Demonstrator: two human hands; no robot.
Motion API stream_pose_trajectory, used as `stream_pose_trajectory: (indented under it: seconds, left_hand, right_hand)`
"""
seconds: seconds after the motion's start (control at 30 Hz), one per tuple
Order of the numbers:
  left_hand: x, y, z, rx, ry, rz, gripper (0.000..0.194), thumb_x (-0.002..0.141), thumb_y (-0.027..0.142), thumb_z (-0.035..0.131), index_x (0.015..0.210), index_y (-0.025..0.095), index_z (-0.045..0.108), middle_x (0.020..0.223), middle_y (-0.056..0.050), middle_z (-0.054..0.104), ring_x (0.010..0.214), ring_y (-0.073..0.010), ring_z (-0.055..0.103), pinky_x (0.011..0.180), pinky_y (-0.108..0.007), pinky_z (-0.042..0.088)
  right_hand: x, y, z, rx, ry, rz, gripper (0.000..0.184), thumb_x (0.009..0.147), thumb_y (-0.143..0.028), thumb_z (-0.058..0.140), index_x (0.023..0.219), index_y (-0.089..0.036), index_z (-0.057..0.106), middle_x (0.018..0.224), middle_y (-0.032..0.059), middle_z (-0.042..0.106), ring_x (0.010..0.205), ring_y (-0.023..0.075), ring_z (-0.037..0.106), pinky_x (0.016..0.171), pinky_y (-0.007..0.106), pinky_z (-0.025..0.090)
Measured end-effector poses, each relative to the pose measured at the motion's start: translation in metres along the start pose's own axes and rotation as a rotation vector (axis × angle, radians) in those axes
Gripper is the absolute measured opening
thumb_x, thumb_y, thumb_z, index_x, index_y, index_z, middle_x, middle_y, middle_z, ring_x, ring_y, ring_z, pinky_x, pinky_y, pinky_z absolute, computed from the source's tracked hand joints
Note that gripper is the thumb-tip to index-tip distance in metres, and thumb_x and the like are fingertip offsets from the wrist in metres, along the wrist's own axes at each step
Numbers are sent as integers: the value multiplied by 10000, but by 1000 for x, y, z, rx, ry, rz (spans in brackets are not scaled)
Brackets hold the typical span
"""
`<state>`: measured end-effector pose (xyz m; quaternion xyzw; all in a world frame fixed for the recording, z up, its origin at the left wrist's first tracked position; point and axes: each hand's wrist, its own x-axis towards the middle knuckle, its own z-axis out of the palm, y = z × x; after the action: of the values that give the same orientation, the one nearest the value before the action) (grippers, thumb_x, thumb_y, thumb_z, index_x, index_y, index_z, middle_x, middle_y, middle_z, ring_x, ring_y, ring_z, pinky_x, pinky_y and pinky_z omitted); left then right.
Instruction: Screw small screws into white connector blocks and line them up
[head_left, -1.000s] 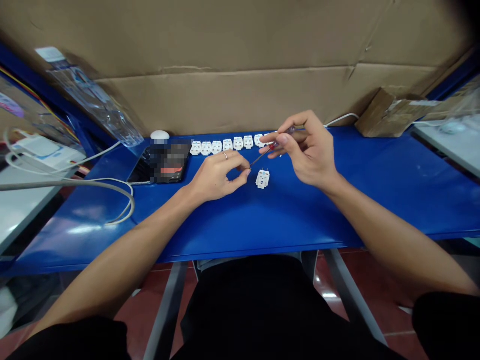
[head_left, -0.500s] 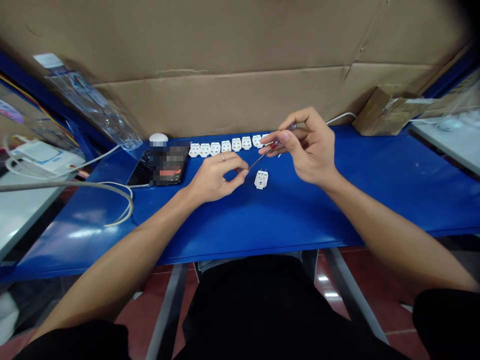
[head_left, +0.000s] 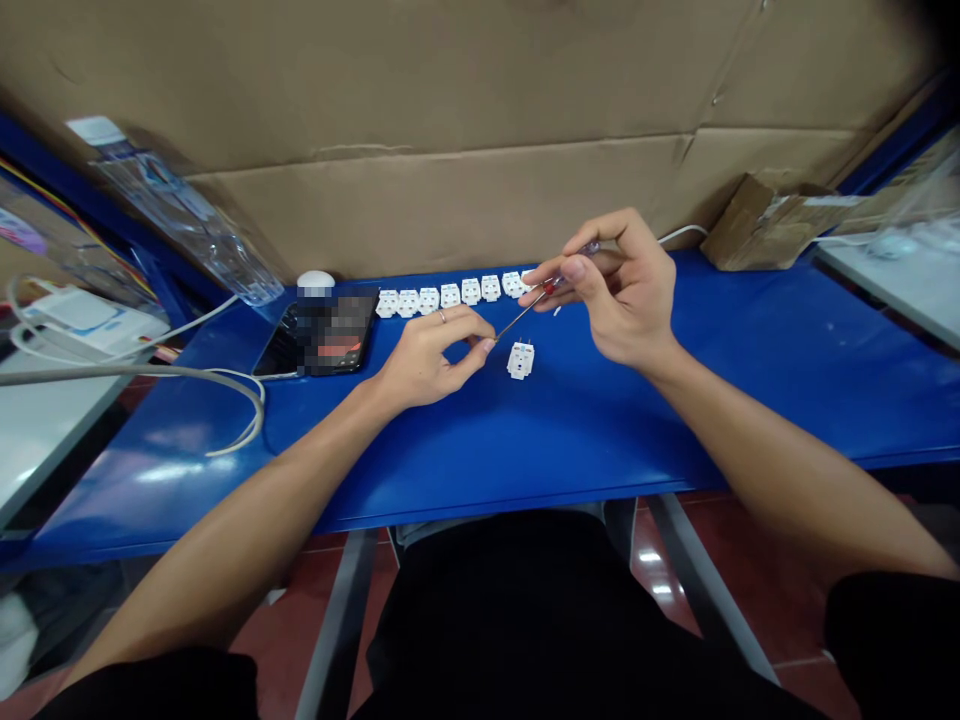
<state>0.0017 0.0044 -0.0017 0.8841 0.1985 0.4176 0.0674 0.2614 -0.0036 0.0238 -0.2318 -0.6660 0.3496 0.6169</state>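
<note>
My right hand is shut on a slim screwdriver with a red-and-clear handle. Its metal shaft slants down-left, and the tip reaches the fingertips of my left hand. Those fingers are curled into a pinch; anything tiny between them is too small to see. A white socket block stands on the blue table just below the shaft, touching neither hand. Behind my hands runs a row of several white socket blocks, its right end hidden by my right fingers.
A phone with a blurred screen and a white mouse lie left of the row. Cardboard sheeting forms the back wall. A clear plastic bag, white cables and a small cardboard box sit around the table.
My right hand has risen slightly with the screwdriver, and the whole scene has shifted a little in view. The screwdriver tip stays at my left fingertips.
</note>
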Motion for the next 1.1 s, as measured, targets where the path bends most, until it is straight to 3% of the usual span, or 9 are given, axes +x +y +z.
stream_pose_trajectory:
  seconds: [0.53, 0.87, 1.1]
  left_hand:
    - [-4, -2, 1, 9, -20, -95, 150, 1105, 258, 628, 1011, 203, 730, 922, -43, 785, 833, -177, 744, 801, -333, 616]
    - [-5, 2, 6, -177, -9, -160, 173, 1120, 304, 673, 999, 197, 735, 919, -41, 800, 794, -151, 748, 774, -296, 632]
    - [-7, 0, 9, -237, 28, -190, 168, 1099, 332, 725, 996, 200, 734, 924, -40, 798, 783, -140, 740, 758, -288, 636]
  right_hand:
    - [-5, -2, 6, 33, -7, 13, 464, 980, -665, 854, 1162, -312, 613, 1085, 18, 873, 1007, 234, 888, 823, 383, 782]
    - [-6, -7, 6, 32, -79, 65, 477, 972, -640, 868, 1234, -329, 618, 1197, 21, 867, 1027, 243, 886, 810, 397, 795]
    - [-11, -6, 13, 3, -25, 9, 443, 998, -623, 848, 1215, -339, 587, 1165, 2, 875, 974, 219, 889, 783, 362, 785]
